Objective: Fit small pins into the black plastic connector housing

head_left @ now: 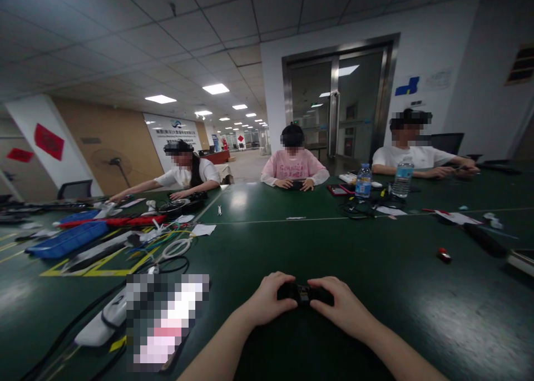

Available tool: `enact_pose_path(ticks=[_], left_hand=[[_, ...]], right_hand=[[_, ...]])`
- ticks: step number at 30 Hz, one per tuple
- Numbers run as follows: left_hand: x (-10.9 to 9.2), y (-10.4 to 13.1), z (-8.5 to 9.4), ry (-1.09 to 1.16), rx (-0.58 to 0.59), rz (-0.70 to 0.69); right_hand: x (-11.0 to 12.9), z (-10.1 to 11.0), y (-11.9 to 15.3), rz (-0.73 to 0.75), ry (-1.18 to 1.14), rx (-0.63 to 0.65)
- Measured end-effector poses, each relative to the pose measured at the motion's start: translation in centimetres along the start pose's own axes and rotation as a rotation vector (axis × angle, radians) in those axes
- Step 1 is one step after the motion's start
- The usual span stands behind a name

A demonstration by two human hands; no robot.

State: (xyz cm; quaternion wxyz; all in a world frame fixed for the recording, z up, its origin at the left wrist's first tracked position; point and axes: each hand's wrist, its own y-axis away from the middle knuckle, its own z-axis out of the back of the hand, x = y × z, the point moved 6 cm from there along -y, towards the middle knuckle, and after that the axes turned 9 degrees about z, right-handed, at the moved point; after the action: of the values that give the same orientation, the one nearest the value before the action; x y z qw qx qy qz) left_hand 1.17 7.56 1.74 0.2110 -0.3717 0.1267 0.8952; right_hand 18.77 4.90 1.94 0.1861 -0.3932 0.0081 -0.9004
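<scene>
A small dark object (303,295), black with a few lighter details in its middle, sits at the near part of the green table; its exact kind is unclear. My left hand (267,298) grips its left end between thumb and fingers. On the opposite end, my right hand (340,300) has the same hold. Both forearms rest low over the table, and the fingers cover much of the object's two ends.
Left of my arm lie a blurred-out phone-like slab (171,325), a white power strip (104,317), cables and a blue tray (69,240). Bottles (363,181) stand farther right, beyond a small red-and-black item (444,255). Three people sit across the green table (250,247).
</scene>
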Motion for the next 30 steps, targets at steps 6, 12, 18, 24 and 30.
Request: enact_pose_path(ticks=[6,12,18,24,30], left_hand=[[0.0,-0.1,-0.1,-0.017,-0.013,-0.029],[-0.4,0.0,-0.3,-0.054,-0.041,-0.059],[-0.5,0.1,-0.3,-0.067,-0.079,-0.063],[-1.1,0.3,-0.3,-0.086,-0.065,-0.079],[-1.2,0.3,-0.3,-0.092,-0.063,-0.069]], right_hand=[[-0.2,-0.1,-0.1,0.029,0.014,-0.018],[-0.5,-0.3,-0.1,0.062,0.031,-0.013],[-0.3,-0.4,-0.2,0.116,0.065,-0.029],[0.4,-0.2,-0.2,0.119,0.068,-0.019],[0.4,-0.1,0.0,0.089,0.054,-0.002]])
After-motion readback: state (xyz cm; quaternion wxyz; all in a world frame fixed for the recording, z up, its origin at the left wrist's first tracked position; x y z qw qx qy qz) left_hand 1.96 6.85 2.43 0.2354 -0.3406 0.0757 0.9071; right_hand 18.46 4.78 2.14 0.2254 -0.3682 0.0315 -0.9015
